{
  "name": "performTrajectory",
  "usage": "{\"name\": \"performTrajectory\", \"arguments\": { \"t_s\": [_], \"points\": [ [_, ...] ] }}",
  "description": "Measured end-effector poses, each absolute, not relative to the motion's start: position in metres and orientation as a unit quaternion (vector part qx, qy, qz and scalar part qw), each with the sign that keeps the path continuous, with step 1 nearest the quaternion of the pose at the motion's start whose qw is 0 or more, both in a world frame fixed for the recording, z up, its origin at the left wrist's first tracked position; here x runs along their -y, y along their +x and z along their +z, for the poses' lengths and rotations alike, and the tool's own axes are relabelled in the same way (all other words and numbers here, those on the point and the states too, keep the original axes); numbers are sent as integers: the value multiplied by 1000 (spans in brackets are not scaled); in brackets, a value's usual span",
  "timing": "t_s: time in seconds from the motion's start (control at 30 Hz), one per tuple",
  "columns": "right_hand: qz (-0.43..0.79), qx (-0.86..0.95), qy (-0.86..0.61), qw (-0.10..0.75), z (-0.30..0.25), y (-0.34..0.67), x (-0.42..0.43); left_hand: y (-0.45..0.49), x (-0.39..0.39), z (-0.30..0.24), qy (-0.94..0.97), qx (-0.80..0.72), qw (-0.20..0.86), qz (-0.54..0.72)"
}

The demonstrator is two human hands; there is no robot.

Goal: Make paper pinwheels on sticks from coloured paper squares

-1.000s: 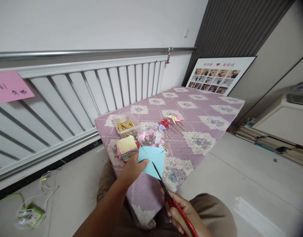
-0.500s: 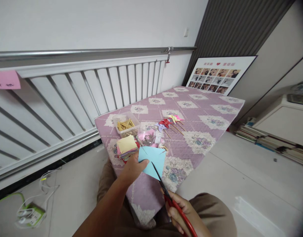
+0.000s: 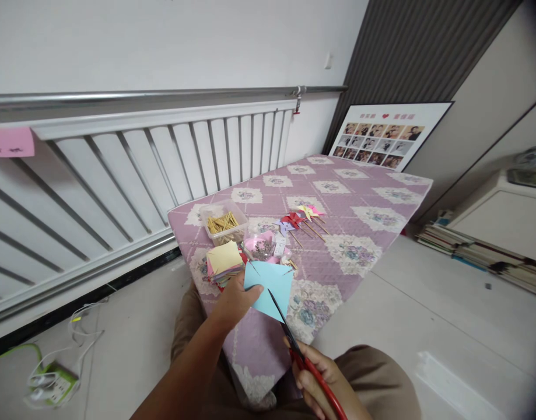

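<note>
My left hand (image 3: 235, 300) pinches a light blue paper square (image 3: 270, 287) by its left edge, holding it above the near end of the purple quilted table (image 3: 359, 233). My right hand (image 3: 318, 379) grips red-handled scissors (image 3: 300, 353), whose blades point up into the lower edge of the blue paper. Just left of the paper lies a stack of coloured paper squares (image 3: 224, 259) with a yellow sheet on top.
A clear box of wooden sticks (image 3: 223, 224), a small dish of pins (image 3: 259, 245) and several finished paper pinwheels (image 3: 300, 217) sit on the table. A white radiator (image 3: 140, 157) runs along the left. Books (image 3: 477, 251) are stacked on the floor at right, a power strip (image 3: 53, 382) at left.
The view has shifted slightly. The scissors and my right hand have edged a little down and left along the paper's lower edge. My left hand keeps hold of the blue paper.
</note>
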State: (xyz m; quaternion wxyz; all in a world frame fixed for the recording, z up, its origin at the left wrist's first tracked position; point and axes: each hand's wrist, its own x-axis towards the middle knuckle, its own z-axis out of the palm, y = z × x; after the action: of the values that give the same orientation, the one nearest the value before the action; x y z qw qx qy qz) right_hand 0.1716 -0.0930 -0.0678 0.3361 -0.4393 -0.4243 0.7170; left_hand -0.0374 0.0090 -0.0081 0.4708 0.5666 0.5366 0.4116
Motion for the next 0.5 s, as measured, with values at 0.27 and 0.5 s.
{"name": "performTrajectory", "arguments": {
  "t_s": [0.27,0.5],
  "points": [
    [699,453,-432,345,-70,172,94,-35,-8,-4,549,-550,479,408],
    [653,508,-427,364,-59,190,97,-46,-16,9,544,-560,472,408]
  ]
}}
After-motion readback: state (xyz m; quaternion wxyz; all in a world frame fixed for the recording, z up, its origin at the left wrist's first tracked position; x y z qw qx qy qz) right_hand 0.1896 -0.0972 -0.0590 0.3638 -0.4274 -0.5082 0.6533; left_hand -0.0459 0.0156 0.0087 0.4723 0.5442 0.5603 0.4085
